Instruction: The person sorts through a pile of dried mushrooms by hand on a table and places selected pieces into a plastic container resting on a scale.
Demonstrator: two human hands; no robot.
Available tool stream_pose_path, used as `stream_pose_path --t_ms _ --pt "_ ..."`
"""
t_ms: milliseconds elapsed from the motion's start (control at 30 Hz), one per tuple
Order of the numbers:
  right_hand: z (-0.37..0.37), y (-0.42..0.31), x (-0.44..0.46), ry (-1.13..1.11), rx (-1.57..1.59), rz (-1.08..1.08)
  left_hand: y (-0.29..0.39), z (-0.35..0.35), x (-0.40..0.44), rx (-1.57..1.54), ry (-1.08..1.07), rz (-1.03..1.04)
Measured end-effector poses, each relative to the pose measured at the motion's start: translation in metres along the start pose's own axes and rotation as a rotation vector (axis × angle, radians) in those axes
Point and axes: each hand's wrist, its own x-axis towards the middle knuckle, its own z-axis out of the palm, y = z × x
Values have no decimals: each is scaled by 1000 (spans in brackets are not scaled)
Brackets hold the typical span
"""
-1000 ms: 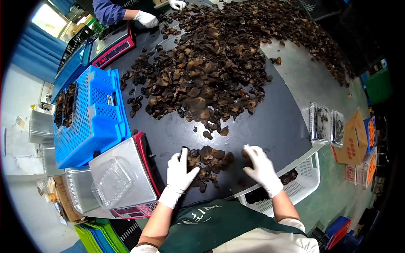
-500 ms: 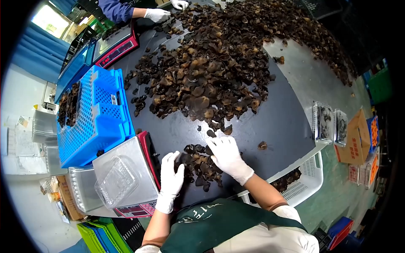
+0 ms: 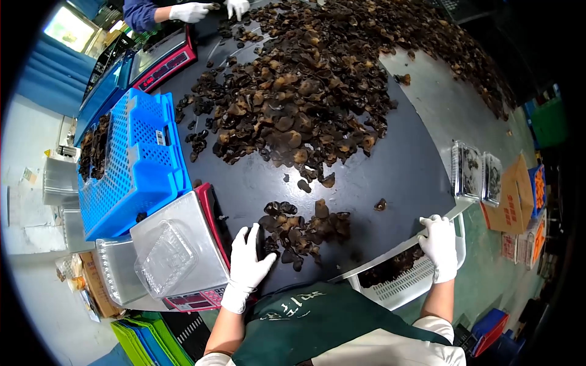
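My left hand [image 3: 247, 262], in a white glove, rests on the dark table left of a small pile of dark wood ear mushrooms [image 3: 299, 232]. Its fingers are stretched out with the thumb apart, and nothing is in it. My right hand [image 3: 439, 249], also gloved, is at the table's front right edge, above the white slotted basket [image 3: 421, 282]. Its fingers look loosely bent and apart, with nothing visible in them. Dark mushroom pieces [image 3: 390, 268] lie in the basket. A large heap of wood ear mushrooms [image 3: 299, 104] covers the table's far side.
On my left are a scale [image 3: 198, 232] with a clear plastic tray [image 3: 166, 256] on it and a blue crate [image 3: 149, 161]. Clear boxes [image 3: 467, 171] and a cardboard box [image 3: 511, 195] stand at right. Across the table, a co-worker's gloved hands [image 3: 192, 12] are near another scale [image 3: 165, 61].
My right hand has moved from the small pile to the right, over the basket. My left hand stays almost in place. The co-worker's hands have shifted left.
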Motion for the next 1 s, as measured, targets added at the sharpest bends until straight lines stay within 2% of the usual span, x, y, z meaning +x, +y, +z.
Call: stream_pose_path --t_ms 67,133,200,267,333,400,433,467,533,633,733,800,833,867,933,1000 --pt "5 3 -17 -84 170 -76 5 1 1 97 -149 -40" --pt "15 -20 -30 -220 438 -158 17 2 -4 205 -102 4" --pt "32 -53 -40 -309 563 -155 24 7 -10 309 -38 61" --pt "49 -78 -40 -328 624 -181 30 9 -12 190 40 184" --pt "76 -89 -37 -230 639 -297 34 13 -19 58 -69 200" --pt "74 -107 -27 -199 768 -306 35 21 -24 -10 -109 228" --pt "60 -121 -21 -209 973 -248 38 21 -26 13 -106 221" --pt "50 -128 -19 -221 1032 -212 40 21 -27 36 -102 216" --pt "40 -133 -16 -161 954 -279 37 19 -28 30 -68 206" --pt "76 -130 -29 -36 712 -584 27 16 -27 3 55 168" --pt "88 -124 -44 -205 328 -808 14 17 -30 -1 84 75" --pt "79 -107 -51 -472 276 -846 7 20 -32 -30 105 44" --pt "59 -103 -50 -815 175 -641 6 19 -34 -25 108 44" --pt "70 -82 -58 -780 182 -608 6 20 -36 -22 96 18" --pt "41 -74 -30 -836 172 -476 2 23 -34 -15 13 -58" --pt "38 -61 -8 -486 259 -398 0 28 -33 3 -42 -100"
